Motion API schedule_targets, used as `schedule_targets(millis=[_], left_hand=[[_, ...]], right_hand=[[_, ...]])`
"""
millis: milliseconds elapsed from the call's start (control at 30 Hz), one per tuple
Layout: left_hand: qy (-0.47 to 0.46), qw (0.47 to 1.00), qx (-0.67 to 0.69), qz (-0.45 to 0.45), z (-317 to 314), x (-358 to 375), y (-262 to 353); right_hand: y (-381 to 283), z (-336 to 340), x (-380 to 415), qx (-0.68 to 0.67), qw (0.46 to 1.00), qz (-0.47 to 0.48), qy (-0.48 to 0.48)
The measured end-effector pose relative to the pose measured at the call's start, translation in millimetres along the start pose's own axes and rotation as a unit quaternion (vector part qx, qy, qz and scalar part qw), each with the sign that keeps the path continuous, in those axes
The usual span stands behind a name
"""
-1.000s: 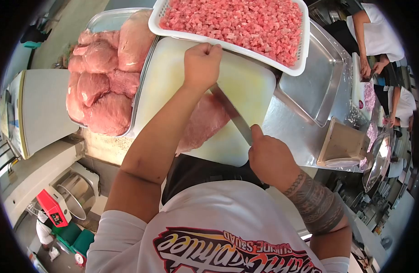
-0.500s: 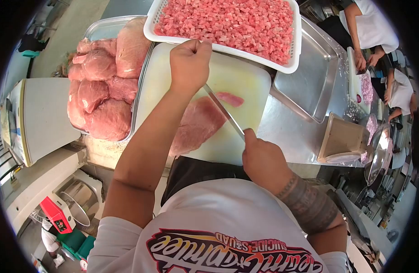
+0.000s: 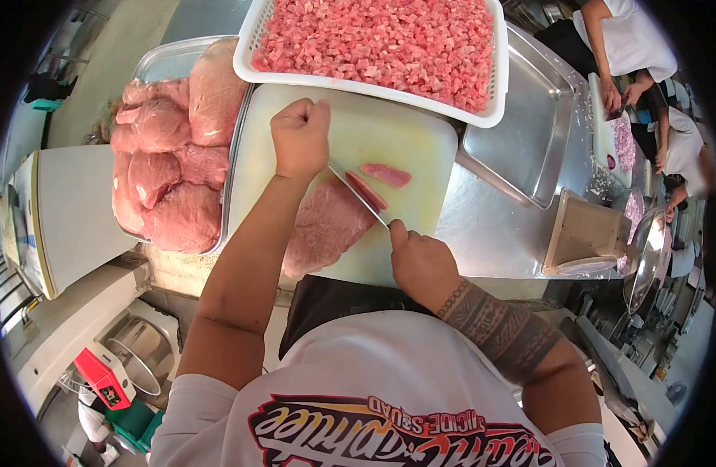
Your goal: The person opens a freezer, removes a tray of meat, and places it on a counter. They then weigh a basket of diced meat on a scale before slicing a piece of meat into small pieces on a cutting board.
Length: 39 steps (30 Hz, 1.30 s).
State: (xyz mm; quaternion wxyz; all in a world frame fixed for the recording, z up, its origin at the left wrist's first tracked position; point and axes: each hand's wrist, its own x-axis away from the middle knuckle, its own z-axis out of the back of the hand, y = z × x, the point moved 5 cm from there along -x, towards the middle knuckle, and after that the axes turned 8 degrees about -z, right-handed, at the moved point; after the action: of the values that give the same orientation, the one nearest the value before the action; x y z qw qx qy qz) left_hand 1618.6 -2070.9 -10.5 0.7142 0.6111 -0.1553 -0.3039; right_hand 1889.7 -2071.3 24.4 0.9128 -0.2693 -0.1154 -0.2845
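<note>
My right hand point(image 3: 426, 268) is closed at the near end of a thin knife point(image 3: 359, 195), with a fingertip along it. The blade slants up to the left, toward my left hand point(image 3: 299, 140). That hand is a raised fist; whether it grips the knife's far end is hidden. The blade lies along the edge of a large piece of raw meat point(image 3: 327, 226) on a pale cutting board point(image 3: 276, 117). A partly parted slice point(image 3: 367, 191) leans beside the blade. Farther up lies a separate slice point(image 3: 386, 174), flat on the board.
A white basket point(image 3: 500, 78) of diced meat overhangs the board's far edge. Left of the board is a metal tray point(image 3: 231, 167) piled with large meat pieces point(image 3: 162, 171). To the right are an empty metal pan point(image 3: 521, 117) and a beige container point(image 3: 587, 231). Co-workers' hands point(image 3: 618, 101) cut at far right.
Both my hands and the knife have shifted left, the left fist also toward me. A slice now shows leaning off the large meat piece beside the blade.
</note>
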Motion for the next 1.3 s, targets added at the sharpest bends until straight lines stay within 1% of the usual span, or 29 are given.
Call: schedule_targets(millis=[100,167,200,300,333,400,500,600,700,800,900,1000,1033,1100,1200,1300], left_hand=[[-0.009,1.000,0.019,-0.001,4.6,-1.6,6.5],[0.004,1.000,-0.008,0.022,3.8,-7.1,11.9],[0.010,0.999,-0.022,0.033,1.9,-9.5,20.3],[0.009,0.997,0.038,0.066,-10.5,-6.8,53.9],[0.011,0.997,0.035,0.074,-14.0,-2.9,57.7],[0.012,0.995,0.030,0.095,-19.9,4.6,59.3],[-0.010,0.992,0.008,0.127,-19.8,13.0,33.2],[0.002,0.995,0.000,0.100,-16.9,9.4,24.5],[0.021,0.998,0.008,0.066,-3.7,-0.7,2.5],[0.022,1.000,-0.004,-0.012,0.3,-3.5,9.4],[-0.002,1.000,-0.009,-0.027,0.3,-12.7,13.9],[0.026,0.999,0.015,0.043,-4.2,-11.5,24.8],[0.031,0.998,0.023,0.048,-4.5,-9.2,36.3],[0.041,0.997,0.041,0.058,-3.3,-2.8,69.2],[0.028,0.997,0.004,0.074,-4.6,6.7,46.9],[0.019,0.987,0.071,0.143,-5.7,11.5,27.5]], right_hand=[[-1.0,-4.6,1.0,0.016,1.000,-0.009,0.005],[0.8,2.5,-2.5,0.021,1.000,0.000,-0.009],[0.8,9.7,-1.9,0.023,1.000,0.004,-0.016],[-4.9,49.3,22.6,-0.014,0.996,-0.038,-0.085],[-5.5,55.8,29.7,-0.025,0.996,-0.032,-0.083],[-4.9,62.8,40.9,-0.045,0.995,-0.022,-0.083],[-3.5,58.8,39.7,-0.035,0.995,-0.025,-0.089],[-6.8,55.6,31.6,-0.029,0.996,-0.025,-0.082],[-9.3,22.2,11.0,-0.011,0.999,-0.010,-0.052],[-5.1,-5.8,-3.1,0.000,1.000,-0.012,-0.024],[-4.3,-0.6,-4.9,0.008,1.000,-0.024,0.003],[-7.0,24.3,7.0,-0.035,0.999,-0.021,-0.023],[-10.6,34.8,15.9,-0.038,0.997,-0.040,-0.059],[-17.3,55.4,31.6,-0.051,0.996,-0.032,-0.060],[-16.1,54.7,37.3,-0.052,0.995,-0.033,-0.078],[-16.5,56.0,33.3,-0.047,0.995,-0.032,-0.085]])
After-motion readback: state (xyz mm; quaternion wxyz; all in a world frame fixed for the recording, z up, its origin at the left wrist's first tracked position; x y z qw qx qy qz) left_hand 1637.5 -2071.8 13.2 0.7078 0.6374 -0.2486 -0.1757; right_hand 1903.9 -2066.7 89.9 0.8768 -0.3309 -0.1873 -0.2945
